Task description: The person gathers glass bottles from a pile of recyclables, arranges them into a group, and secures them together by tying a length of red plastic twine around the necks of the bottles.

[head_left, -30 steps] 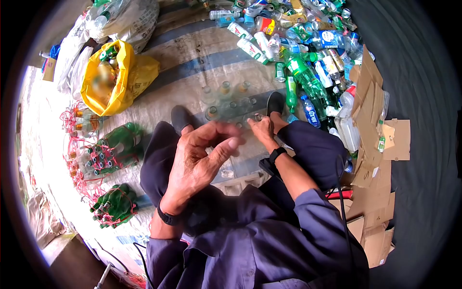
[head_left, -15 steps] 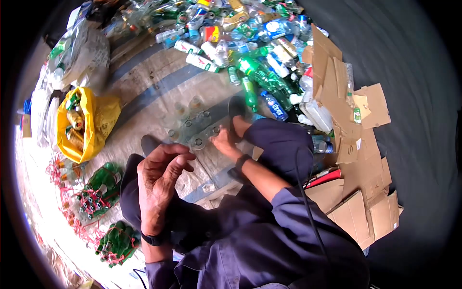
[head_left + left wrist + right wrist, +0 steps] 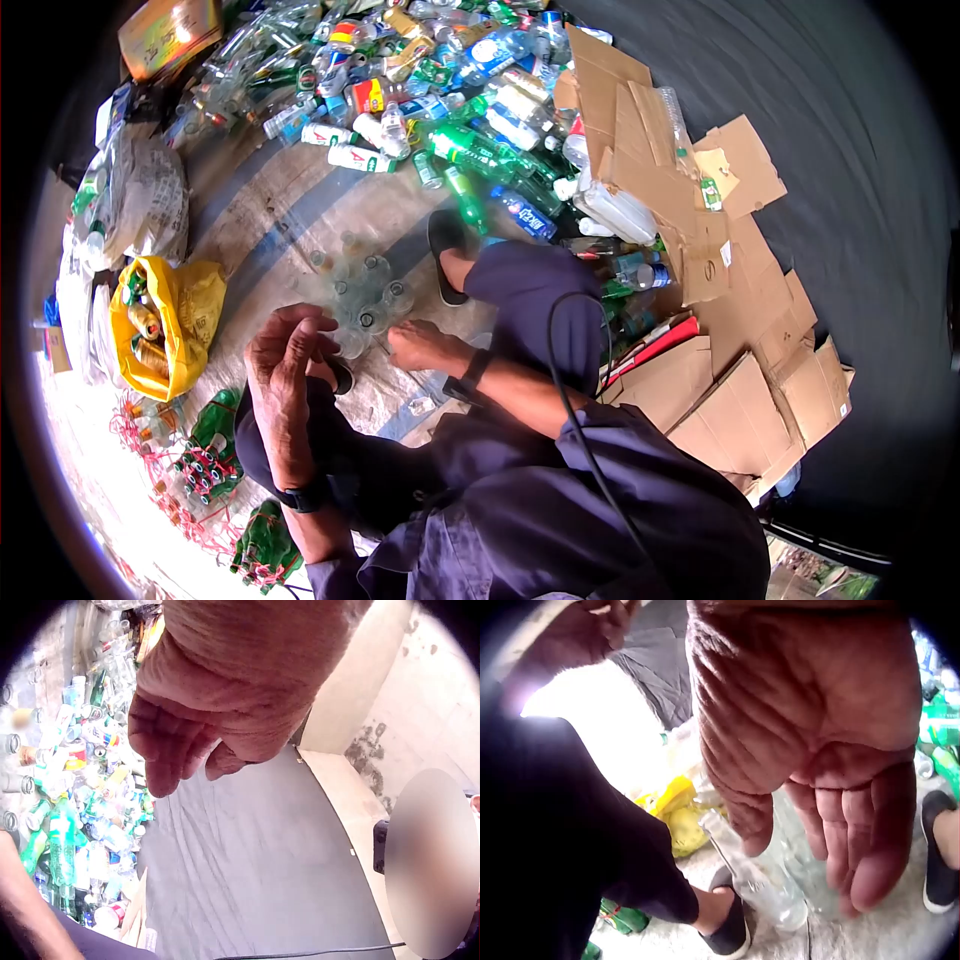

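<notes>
- Clear glass bottles (image 3: 362,292) stand upright, necks up, clustered between the shoes (image 3: 441,235).
- Right hand (image 3: 425,346) hovers just over them, fingers (image 3: 855,847) loosely bent, empty (probably the nearer hand).
- Left hand (image 3: 285,350) is raised, loosely curled, holding nothing.

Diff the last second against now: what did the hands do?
The right hand drew back from the tops of the clear glass bottles; it hangs open above them, gripping nothing. The left hand dropped from in front of the camera to the cluster's near edge, loosely curled, empty. The head view swung too. Unchanged: the bottles stand upright between the shoes; yellow bag and cardboard unmoved.
</notes>
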